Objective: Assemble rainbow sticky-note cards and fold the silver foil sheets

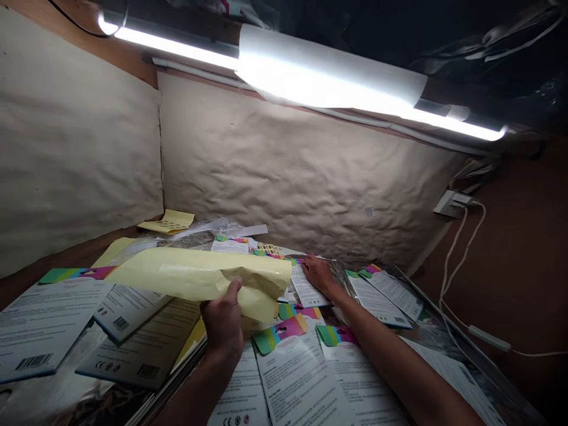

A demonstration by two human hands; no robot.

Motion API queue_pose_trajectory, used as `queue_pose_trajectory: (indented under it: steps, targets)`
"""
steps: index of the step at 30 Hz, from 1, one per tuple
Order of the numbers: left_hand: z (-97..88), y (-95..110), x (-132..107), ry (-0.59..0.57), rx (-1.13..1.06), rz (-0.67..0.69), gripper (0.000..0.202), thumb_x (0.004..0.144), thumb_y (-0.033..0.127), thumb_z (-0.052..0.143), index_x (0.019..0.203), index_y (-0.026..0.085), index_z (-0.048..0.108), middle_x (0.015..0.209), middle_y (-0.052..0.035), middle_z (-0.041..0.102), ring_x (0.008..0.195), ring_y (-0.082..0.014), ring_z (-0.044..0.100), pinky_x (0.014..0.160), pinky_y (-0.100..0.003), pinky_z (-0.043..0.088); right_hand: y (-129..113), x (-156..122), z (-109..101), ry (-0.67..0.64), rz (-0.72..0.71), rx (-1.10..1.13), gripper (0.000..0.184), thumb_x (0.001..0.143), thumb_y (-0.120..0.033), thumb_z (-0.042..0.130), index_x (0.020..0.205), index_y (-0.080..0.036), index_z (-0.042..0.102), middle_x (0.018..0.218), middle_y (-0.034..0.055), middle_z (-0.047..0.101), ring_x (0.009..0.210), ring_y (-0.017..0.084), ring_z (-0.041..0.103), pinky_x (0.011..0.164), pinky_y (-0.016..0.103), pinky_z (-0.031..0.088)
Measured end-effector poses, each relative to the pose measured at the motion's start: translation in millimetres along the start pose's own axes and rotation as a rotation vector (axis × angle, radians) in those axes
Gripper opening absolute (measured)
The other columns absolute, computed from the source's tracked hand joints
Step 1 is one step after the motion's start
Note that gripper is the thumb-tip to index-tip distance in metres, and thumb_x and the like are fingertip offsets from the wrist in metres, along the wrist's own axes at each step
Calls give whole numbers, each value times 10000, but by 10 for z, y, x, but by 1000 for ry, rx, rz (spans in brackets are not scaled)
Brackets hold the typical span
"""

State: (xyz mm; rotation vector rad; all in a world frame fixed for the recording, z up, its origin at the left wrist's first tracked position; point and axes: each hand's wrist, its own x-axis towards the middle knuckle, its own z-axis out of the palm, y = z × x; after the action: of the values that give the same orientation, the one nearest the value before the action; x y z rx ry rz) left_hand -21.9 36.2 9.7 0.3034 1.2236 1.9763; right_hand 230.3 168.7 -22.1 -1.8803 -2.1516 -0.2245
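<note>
My left hand (224, 322) grips a pale yellow sheet (177, 272), thumb on top and the other fingers beneath; the sheet bends and creases near the thumb. Farther back, my right hand (318, 273) rests with bent fingers on the top end of a printed packet (308, 290). What those fingertips pinch or press, if anything, is too small to make out. Nearer me, below the hands, lie white text-covered packets with green and pink headers, such as one packet (293, 367) in the middle. A label sheet (266, 249) with small yellow marks sits just behind the held sheet.
More packets (53, 319) lie on the left and right. A folded yellow sheet (171, 220) and clear plastic (213, 228) are at the back left. A lit tube lamp (177, 48) hangs overhead. White cables (452, 254) run from a socket (452, 203) at right.
</note>
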Motion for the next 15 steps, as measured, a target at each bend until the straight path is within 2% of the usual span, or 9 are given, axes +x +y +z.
queue_pose_trajectory:
  steps: [8, 12, 15]
  targets:
    - [26, 114, 25, 20, -40, -3, 286, 576, 226, 806, 827, 121, 717, 960, -93, 733, 960, -272, 687, 941, -437, 533, 14, 32, -78, -103, -42, 55, 268, 946, -351, 521, 1009, -227, 750, 1129, 89, 733, 1074, 255, 642, 901, 283, 409]
    - [33, 188, 106, 60, -105, 9, 327, 563, 213, 811, 867, 132, 720, 934, -65, 724, 978, -264, 681, 942, -420, 534, -8, -57, -72, -147, -81, 139, 292, 953, -385, 515, 1109, -243, 717, 1251, 72, 684, 1157, 243, 600, 961, 282, 388]
    - [32, 255, 188, 85, -164, -13, 338, 556, 184, 802, 879, 140, 715, 912, -47, 712, 985, -253, 676, 934, -410, 535, 43, -148, -66, -175, -50, 202, 295, 943, -414, 545, 1069, -208, 713, 1207, 101, 695, 1132, 255, 609, 965, 315, 404]
